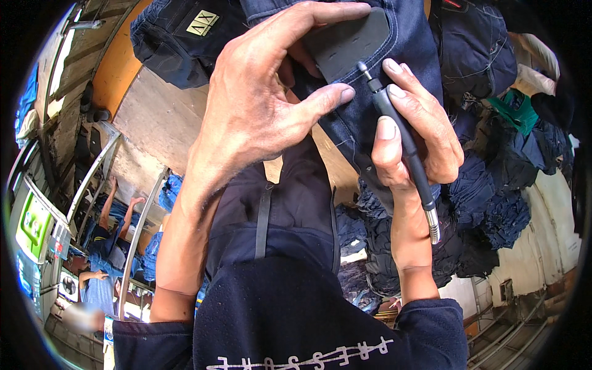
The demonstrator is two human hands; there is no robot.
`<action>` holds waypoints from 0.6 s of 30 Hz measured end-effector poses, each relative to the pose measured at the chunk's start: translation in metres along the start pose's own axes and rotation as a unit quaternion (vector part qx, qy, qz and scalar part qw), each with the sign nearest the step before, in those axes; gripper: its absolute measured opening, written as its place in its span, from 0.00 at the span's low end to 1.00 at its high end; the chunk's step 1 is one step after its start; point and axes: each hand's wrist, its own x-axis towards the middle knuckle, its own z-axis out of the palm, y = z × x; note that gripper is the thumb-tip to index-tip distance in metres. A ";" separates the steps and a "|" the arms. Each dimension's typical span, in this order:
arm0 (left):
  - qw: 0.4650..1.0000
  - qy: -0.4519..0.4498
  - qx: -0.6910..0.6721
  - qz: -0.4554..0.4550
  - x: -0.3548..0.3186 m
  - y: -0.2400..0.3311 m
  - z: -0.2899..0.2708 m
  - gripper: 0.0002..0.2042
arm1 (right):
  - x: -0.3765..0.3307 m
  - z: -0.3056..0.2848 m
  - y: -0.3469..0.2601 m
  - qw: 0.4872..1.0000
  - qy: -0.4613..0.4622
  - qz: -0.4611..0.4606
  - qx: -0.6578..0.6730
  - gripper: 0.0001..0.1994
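Workshop, denim piles (493, 203) at right, wooden tabletop (160, 117) beneath. Left hand (259, 105) pinching dark jeans (394, 37) over grey pad (348, 43) near tabletop's far edge. Right hand (413, 129) clamped on black pen-like rotary tool (401, 135), tip touching denim beside pad. Hands close together.

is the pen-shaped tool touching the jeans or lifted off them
Touching. The right hand holds the black tool with its tip on the denim, beside the dark pad.
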 end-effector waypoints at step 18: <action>0.999 -0.001 0.024 0.027 0.012 -0.014 0.004 0.34 | 0.012 -0.007 0.018 0.998 -0.037 0.040 -0.028 0.14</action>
